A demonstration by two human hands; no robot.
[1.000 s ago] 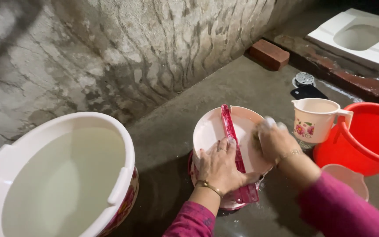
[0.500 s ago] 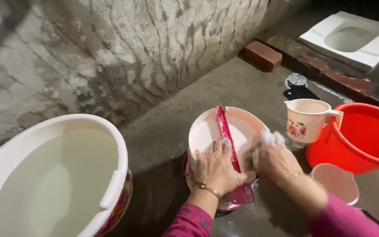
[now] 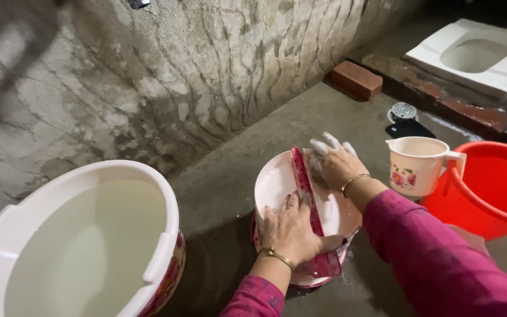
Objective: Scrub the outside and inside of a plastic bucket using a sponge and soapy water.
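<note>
1. Wet concrete floor [image 3: 239, 176], centre frame.
2. On it: white water tub [image 3: 154, 258] lower left, red bucket [image 3: 500, 194] right, floral mug [image 3: 415, 167] beside it.
3. Brick [image 3: 356, 79], upper right.
4. White lid with pink handle [image 3: 277, 182], centre.

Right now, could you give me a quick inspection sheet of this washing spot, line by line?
Surface: wet grey concrete floor, dark around the lid.
Job's things: round white lid with a pink handle strip across it.
Clutter: big white tub full of water, floral mug, red bucket, brick, small black and white items beyond the mug.
Fingers: left hand pressed flat on the lid and strip; right hand, soapy, on the lid's far edge.
Cables: nothing seen.
Surroundings: rough plastered wall, white floor-level toilet pan.
</note>
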